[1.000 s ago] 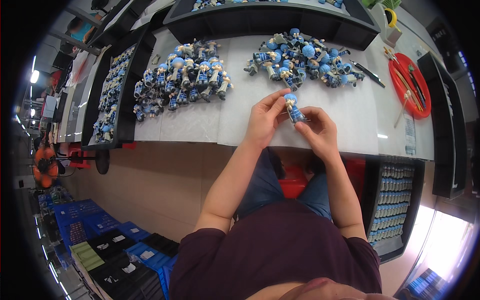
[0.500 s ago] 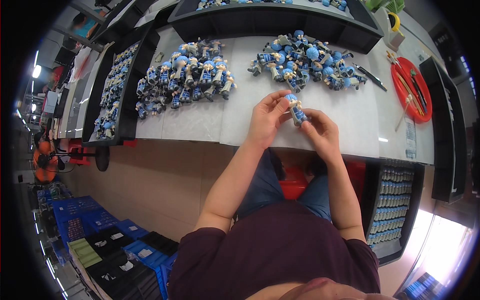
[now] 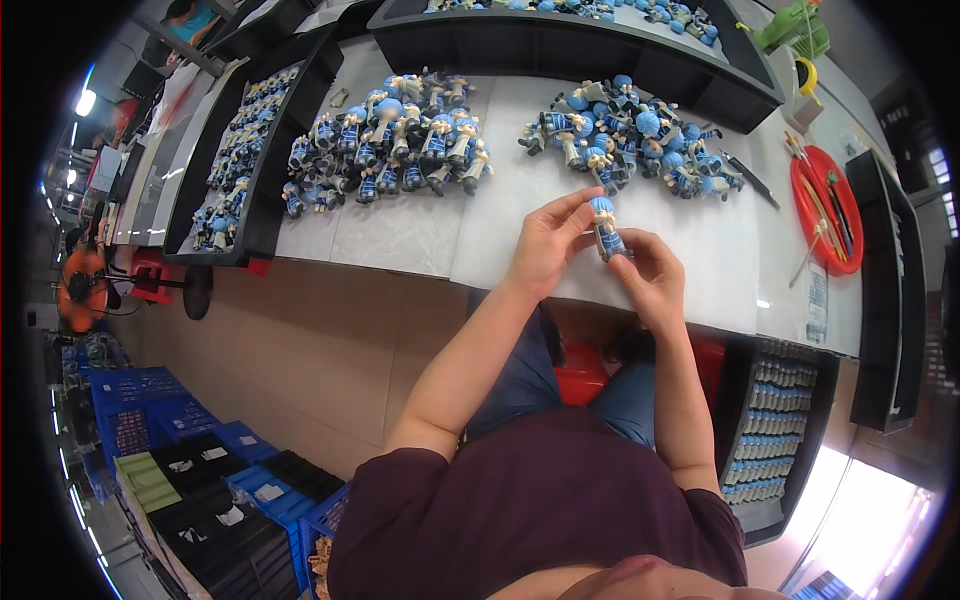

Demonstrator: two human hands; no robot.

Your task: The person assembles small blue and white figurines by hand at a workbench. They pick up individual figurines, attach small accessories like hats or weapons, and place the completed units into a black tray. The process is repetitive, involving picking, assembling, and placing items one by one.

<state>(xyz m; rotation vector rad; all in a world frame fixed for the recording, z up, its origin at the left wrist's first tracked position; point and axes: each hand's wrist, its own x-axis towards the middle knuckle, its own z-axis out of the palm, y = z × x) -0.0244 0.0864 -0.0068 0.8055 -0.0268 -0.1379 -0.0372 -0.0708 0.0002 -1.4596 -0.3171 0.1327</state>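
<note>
Between my two hands, above the near edge of the table, is a small blue-haired figurine [image 3: 606,230] in blue and grey, held nearly upright. My left hand [image 3: 550,243] pinches it near the head with thumb and fingers. Its lower end is gripped by my right hand [image 3: 652,278], the thumb on the base. Just beyond my hands lies a loose heap of similar figurines [image 3: 650,130]. Farther left is a second pile of figurines [image 3: 390,140], many of them standing or leaning together.
A long black tray [image 3: 560,60] with more figurines spans the back. Another black tray [image 3: 255,190] of them stands at left. On the right are a black pen [image 3: 752,178], a red oval dish [image 3: 850,215] with brushes, and a tape dispenser [image 3: 797,95]. A crate [image 3: 790,510] of figurine rows sits lower right.
The whole view has shifted slightly, so the table things appear farther right. Both hands keep hold of the figurine, which is now turned a little more upright.
</note>
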